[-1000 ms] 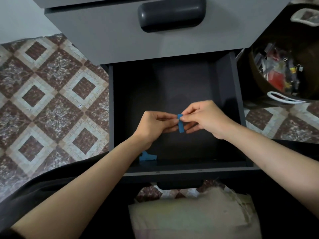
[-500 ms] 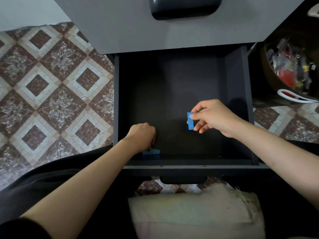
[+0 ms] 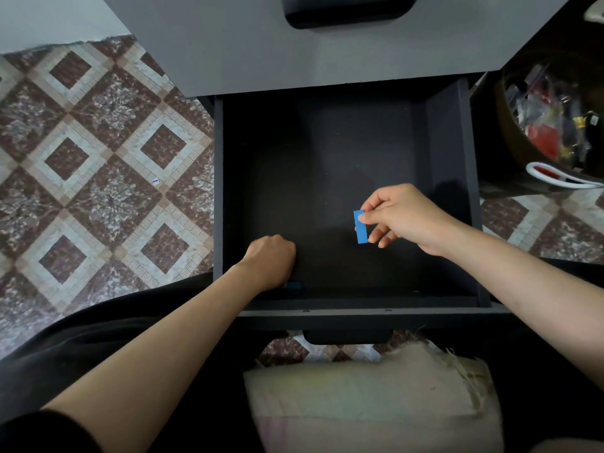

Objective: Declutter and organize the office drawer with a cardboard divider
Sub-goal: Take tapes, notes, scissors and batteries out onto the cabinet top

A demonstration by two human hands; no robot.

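Head view: the right hand (image 3: pixel 405 220) pinches a small blue strip (image 3: pixel 360 227) between thumb and forefinger, holding it upright over the drawer floor, right of centre. The left hand (image 3: pixel 271 261) sits knuckles-up in the near-left corner of the open dark drawer (image 3: pixel 446 142), fingers curled down out of sight; whether it grips anything cannot be told. A blue scrap (image 3: pixel 294 285), possibly tape, shows just beside it against the near wall. Right of the drawer stands a dark basket (image 3: pixel 514 145) of mixed items; a pale cushion (image 3: pixel 372 403) lies nearest.
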